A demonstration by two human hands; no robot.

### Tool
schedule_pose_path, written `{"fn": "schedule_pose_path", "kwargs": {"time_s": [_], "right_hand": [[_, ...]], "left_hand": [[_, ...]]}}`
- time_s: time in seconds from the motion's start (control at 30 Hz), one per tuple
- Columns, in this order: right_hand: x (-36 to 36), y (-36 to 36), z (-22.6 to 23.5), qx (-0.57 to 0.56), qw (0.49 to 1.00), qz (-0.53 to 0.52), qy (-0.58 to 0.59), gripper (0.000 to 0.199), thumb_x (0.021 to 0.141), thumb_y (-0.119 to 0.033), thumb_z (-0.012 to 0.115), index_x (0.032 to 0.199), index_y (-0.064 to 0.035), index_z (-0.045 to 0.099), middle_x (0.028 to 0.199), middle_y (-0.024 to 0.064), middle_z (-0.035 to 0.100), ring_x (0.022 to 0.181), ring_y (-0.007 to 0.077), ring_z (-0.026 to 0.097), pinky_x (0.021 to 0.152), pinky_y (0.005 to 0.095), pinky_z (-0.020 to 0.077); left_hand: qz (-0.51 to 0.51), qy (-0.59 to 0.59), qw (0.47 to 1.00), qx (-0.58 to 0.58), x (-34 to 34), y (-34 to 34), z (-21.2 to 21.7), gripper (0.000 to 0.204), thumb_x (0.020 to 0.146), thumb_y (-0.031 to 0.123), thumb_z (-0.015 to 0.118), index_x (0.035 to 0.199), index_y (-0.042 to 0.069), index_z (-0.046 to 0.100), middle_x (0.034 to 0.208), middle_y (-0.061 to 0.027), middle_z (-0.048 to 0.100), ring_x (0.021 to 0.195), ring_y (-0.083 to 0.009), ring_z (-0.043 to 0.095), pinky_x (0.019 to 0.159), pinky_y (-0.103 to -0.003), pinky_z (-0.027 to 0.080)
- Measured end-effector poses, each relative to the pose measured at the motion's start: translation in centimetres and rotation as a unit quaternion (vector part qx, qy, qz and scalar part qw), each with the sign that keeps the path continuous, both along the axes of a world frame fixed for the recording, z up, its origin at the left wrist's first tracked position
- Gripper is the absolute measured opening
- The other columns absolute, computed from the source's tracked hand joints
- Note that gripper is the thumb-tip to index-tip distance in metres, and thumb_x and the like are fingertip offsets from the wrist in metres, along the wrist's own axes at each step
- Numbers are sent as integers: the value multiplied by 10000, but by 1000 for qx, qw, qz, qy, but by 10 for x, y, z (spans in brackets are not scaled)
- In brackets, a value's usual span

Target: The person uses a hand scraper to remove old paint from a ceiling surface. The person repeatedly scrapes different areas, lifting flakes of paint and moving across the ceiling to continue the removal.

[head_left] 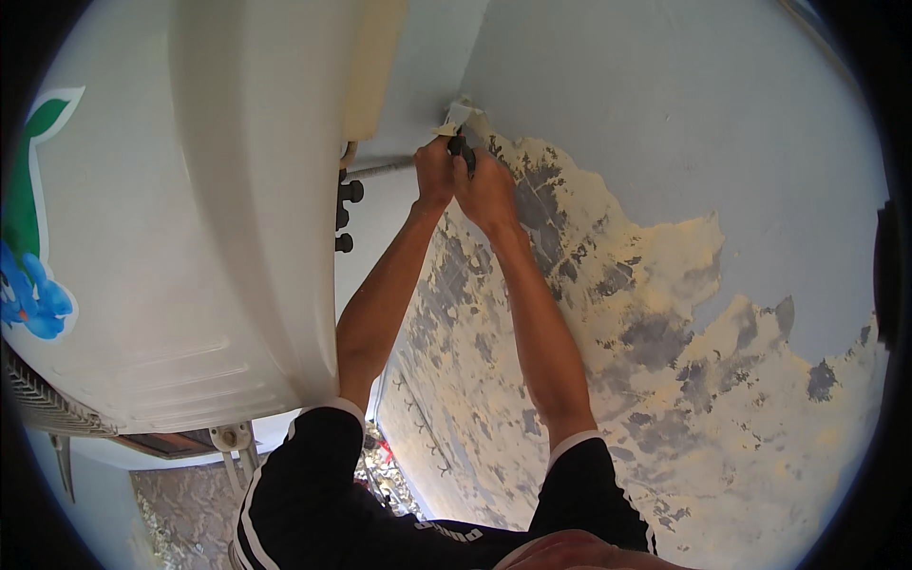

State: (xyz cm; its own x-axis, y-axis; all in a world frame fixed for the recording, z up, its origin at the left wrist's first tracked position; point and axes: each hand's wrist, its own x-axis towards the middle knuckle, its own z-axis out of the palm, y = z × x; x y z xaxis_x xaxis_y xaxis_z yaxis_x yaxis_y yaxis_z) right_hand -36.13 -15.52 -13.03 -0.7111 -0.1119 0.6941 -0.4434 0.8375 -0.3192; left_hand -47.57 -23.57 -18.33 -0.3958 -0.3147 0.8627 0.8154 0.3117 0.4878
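**Both hands on the scraper at the paint edge**

Your left hand (434, 171) and right hand (486, 190) meet at the upper middle of the frame, both clenched round the dark handle of a scraper (460, 133). Two hands on one handle probably give you more push than one would. The blade sits flat against the wall (722, 123), right at the line where smooth pale-blue paint (665, 85) gives way to the stripped patch (589, 313) of yellowish and grey below. That seems the sensible spot, since the edge of the paint is where a blade can get under it. A curl of loosened paint (458, 116) lifts just above the blade.

Your arms reach up from the lower edge, sleeves black with white trim. The white appliance (218, 209) fills the left of the frame, just beside your left forearm, so you work close in against it. A thin pipe (380, 170) runs from it toward your left hand, with dark fittings (346, 215) below.
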Motion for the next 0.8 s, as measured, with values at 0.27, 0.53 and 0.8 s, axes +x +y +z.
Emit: {"fn": "schedule_pose_path", "kwargs": {"time_s": [0.27,0.53,0.8], "right_hand": [[37,-12,-4,-46,996,2,-72,289,982,-238,573,1164,-15,591,881,296,684,868,507,664,756,540,505],[107,-13,-130,-399,876,89,-254,323,993,-71,542,1266,-17,377,757,98,593,489,137,562,435,290,437],[115,18,-170,-290,951,85,-68,456,1047,-56,454,1473,-8,297,1004,125,567,787,175,544,676,303,453]], "left_hand": [[-5,30,1000,-6,31,-12,-1,641,922,267,650,1485,3,492,1098,-255,706,901,-353,733,741,-385,555],[-144,-11,983,-115,124,-18,-105,680,870,-25,642,1520,73,467,1495,-210,524,1371,-375,523,1099,-418,472],[-215,-82,950,-212,145,-5,-101,763,854,-151,615,1549,98,424,1618,-167,363,1488,-352,353,1222,-445,352]]}}
